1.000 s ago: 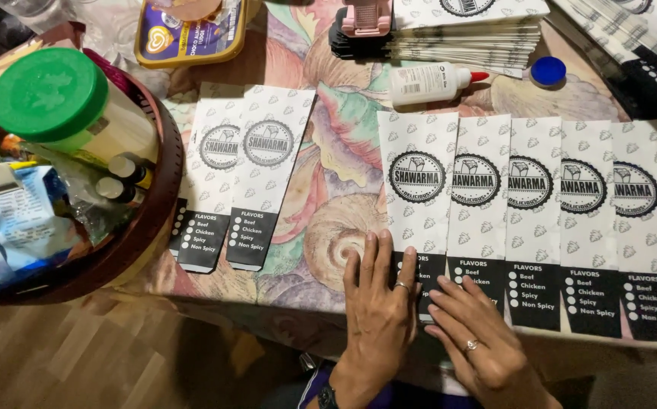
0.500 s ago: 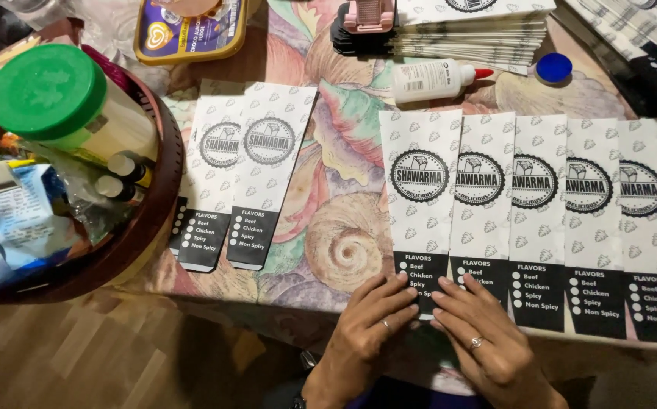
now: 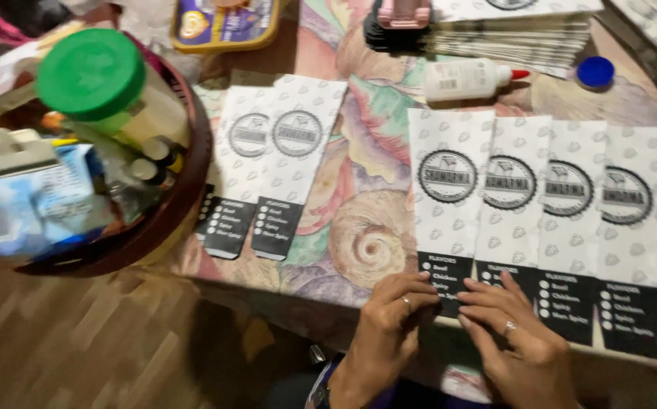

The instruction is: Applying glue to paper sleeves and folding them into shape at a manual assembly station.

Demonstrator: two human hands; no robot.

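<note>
Both hands press flat on the black lower end of a white printed paper sleeve at the table's near edge.

Left hand (image 3: 398, 322) and right hand (image 3: 512, 333) lie open, fingers spread, grasping nothing; a second ago they sat higher on that white printed paper sleeve (image 3: 447, 204). Beyond the sleeve on the shell-patterned table (image 3: 359, 189) lies a white glue bottle (image 3: 466, 79), and a brown round basket (image 3: 181, 182) sits far to the sleeve's left over wooden floor.
</note>
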